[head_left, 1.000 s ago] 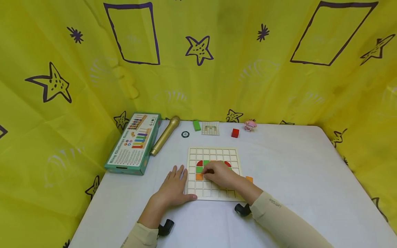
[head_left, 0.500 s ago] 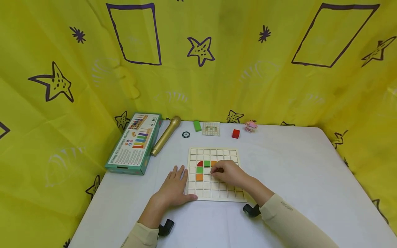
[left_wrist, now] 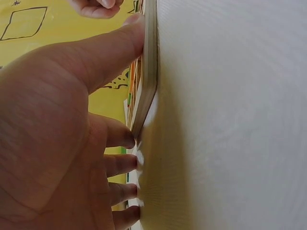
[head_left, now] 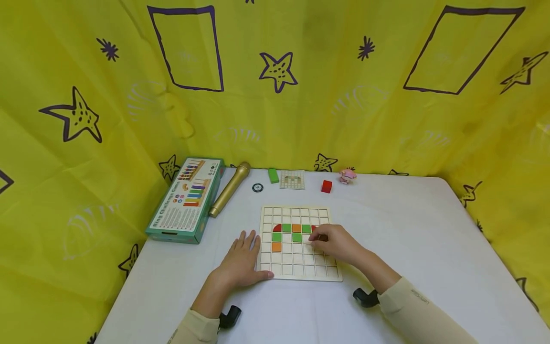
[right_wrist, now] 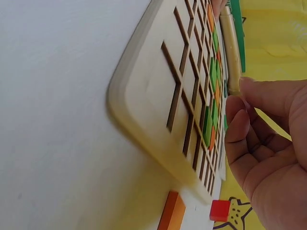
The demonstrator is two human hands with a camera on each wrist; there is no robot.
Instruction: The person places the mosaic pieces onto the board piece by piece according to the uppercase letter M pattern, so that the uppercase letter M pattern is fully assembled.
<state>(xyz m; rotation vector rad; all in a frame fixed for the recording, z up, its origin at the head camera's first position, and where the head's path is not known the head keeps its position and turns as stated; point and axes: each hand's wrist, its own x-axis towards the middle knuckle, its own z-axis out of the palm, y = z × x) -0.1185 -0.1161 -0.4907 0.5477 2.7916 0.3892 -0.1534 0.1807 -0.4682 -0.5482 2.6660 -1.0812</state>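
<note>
A wooden grid board [head_left: 296, 270] lies on the white table [head_left: 429, 239]. In its upper rows sit red [head_left: 277, 228], green [head_left: 286, 228] and orange [head_left: 296, 228] pieces, with more green [head_left: 297, 237] and orange [head_left: 276, 247] below. My left hand [head_left: 242, 258] lies flat on the table, thumb pressed against the board's near left edge [left_wrist: 149, 72]. My right hand [head_left: 337, 243] hovers over the board's right side with curled fingers. In the right wrist view that hand [right_wrist: 268, 139] shows nothing between thumb and fingers. An orange block [right_wrist: 172, 211] lies on the table beside the board [right_wrist: 153, 91].
At the back left lie a green game box [head_left: 185, 199] and a gold microphone [head_left: 229, 189]. Along the back edge are a small black disc [head_left: 257, 187], a green block [head_left: 273, 175], a grid card [head_left: 292, 179], a red block [head_left: 326, 186] and a pink toy [head_left: 347, 175]. Yellow curtain surrounds the table.
My right hand has slid from the board's middle to its right side, uncovering the orange and green pieces in the middle columns. The left hand has stayed put.
</note>
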